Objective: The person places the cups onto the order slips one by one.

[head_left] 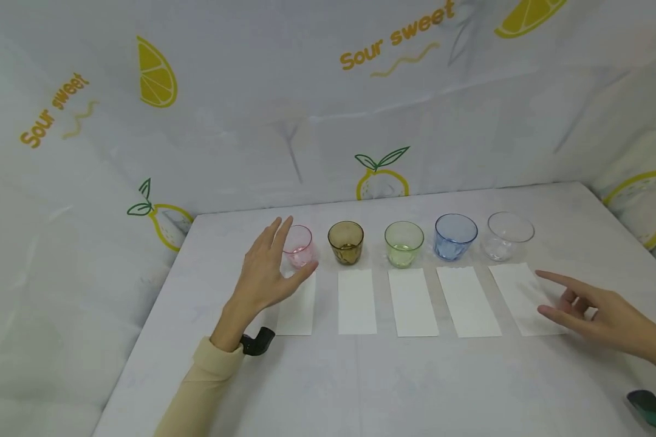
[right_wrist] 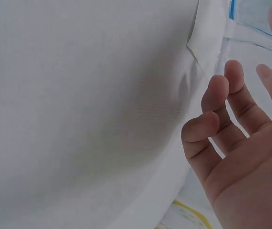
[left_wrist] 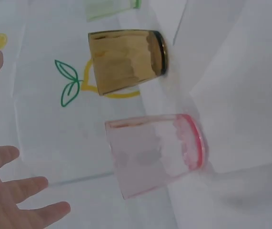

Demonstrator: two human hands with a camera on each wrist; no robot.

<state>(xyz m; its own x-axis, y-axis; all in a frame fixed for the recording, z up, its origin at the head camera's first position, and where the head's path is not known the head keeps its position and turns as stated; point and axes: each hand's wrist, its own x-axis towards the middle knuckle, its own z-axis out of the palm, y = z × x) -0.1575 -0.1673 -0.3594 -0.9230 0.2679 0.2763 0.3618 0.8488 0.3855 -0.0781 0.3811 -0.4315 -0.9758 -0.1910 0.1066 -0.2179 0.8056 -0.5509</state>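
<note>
Nearest to my left hand is a pink glass, partly covered by it in the head view. The left wrist view shows those fingers spread, apart from the pink glass, holding nothing. A brown glass stands to its right, followed by a green glass, a blue glass and a clear glass. My right hand hovers by the rightmost paper strip, index finger extended, the other fingers loosely bent around nothing.
More white paper strips lie in front of the glasses, among them one before the brown glass and one before the green. A white cloth covers the table. Behind it hangs a lemon-patterned curtain.
</note>
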